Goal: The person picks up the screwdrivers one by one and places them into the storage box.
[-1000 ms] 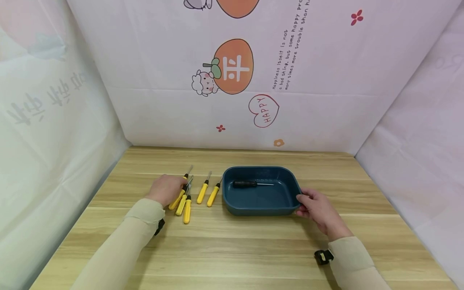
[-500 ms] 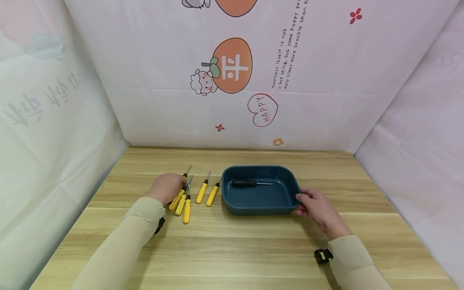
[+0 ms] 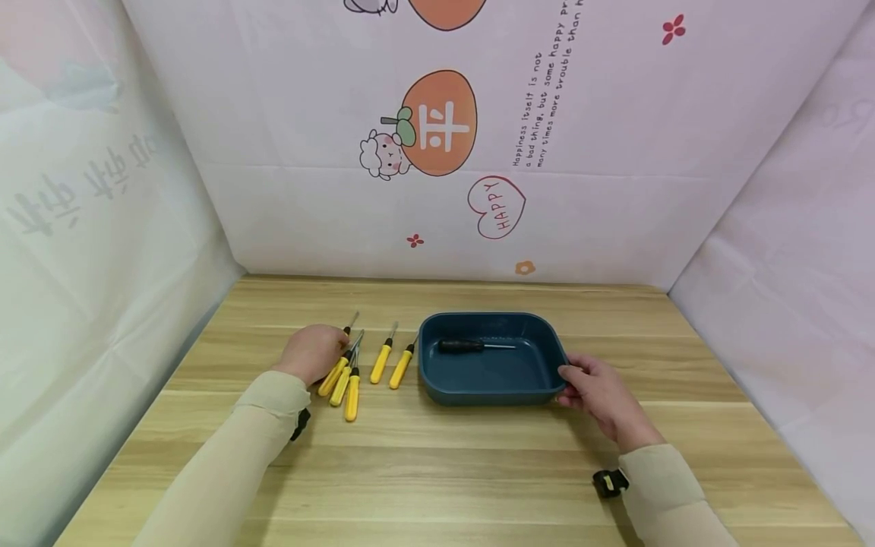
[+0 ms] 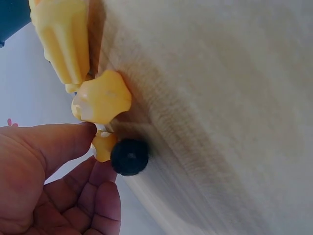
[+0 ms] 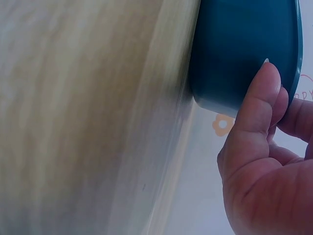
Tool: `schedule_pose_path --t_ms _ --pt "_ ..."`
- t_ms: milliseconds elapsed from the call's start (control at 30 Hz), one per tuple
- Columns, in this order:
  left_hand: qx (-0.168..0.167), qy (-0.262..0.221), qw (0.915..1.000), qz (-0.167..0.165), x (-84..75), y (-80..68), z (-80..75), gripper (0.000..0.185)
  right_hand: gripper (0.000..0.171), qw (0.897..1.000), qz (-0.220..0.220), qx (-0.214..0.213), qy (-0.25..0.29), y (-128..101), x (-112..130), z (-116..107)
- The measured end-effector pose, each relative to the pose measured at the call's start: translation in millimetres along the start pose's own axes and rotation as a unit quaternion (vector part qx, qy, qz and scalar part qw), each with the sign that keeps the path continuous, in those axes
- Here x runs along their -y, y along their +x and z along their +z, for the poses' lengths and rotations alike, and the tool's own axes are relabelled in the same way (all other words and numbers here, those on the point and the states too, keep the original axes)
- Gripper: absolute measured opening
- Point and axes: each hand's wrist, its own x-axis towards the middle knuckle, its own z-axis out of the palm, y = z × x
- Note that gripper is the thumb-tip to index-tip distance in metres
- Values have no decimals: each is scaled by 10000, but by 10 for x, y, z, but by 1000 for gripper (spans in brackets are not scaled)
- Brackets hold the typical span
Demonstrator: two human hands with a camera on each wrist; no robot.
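At the left of the table my left hand [image 3: 311, 353] bends over a cluster of yellow-handled screwdrivers [image 3: 352, 399]. Its thumb and fingers pinch a yellow-handled screwdriver [image 4: 103, 147], whose blade tip pokes out beyond the fingers in the head view. Beside that one, a black rounded handle end [image 4: 129, 156] shows in the left wrist view. My right hand [image 3: 604, 399] grips the right end of a dark blue bin [image 3: 492, 397], thumb at the rim and fingers against the outer wall. A black-handled screwdriver [image 3: 461, 347] lies inside the bin.
Two separate yellow screwdrivers, one [image 3: 381, 365] left of the other [image 3: 402, 371], lie between the cluster and the bin. Printed white cloth [image 3: 601, 228] walls the wooden table [image 3: 444, 479] at the back and both sides.
The blade tip beyond my left hand has shifted slightly left, and the hand a little with it. My right hand and the bin stay in place.
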Motion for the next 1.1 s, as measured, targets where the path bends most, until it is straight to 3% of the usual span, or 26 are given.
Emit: schedule_pose_path --t_ms 633,833,1100 --pt "-220 -258 9994 -48 52 -28 31 20 50 10000 -26 -6 13 -9 3 4" --pt "-485 -611 9970 -22 90 -61 23 25 50 10000 -7 -19 7 -13 8 6" --pt "-596 -1171 9913 25 127 -94 -15 30 49 10000 8 -13 35 -12 8 1"
